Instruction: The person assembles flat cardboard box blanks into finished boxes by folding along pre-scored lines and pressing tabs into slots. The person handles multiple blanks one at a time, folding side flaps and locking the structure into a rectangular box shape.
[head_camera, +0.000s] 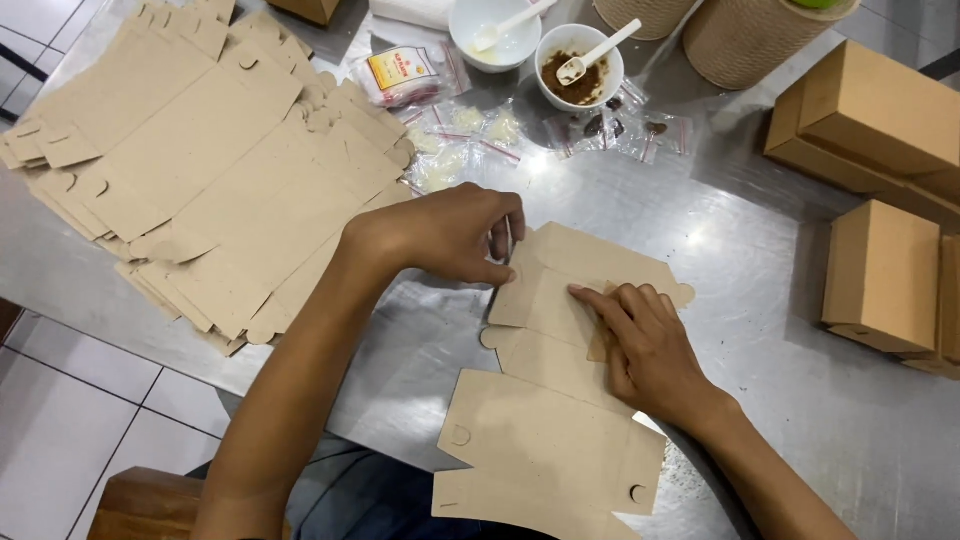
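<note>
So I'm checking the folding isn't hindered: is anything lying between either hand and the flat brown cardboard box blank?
Nothing visible. The left hand pinches the flat brown cardboard box blank at its upper flap, and the right hand presses directly on it. The small plastic sachets lie apart, further back.

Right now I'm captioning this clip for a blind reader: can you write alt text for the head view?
Two bare hands fold a flat brown cardboard box blank on a metal table: the left hand pinches its top edge, the right hand presses it flat. A stack of unfolded blanks lies left, finished boxes right, two white bowls with spoons behind.
</note>
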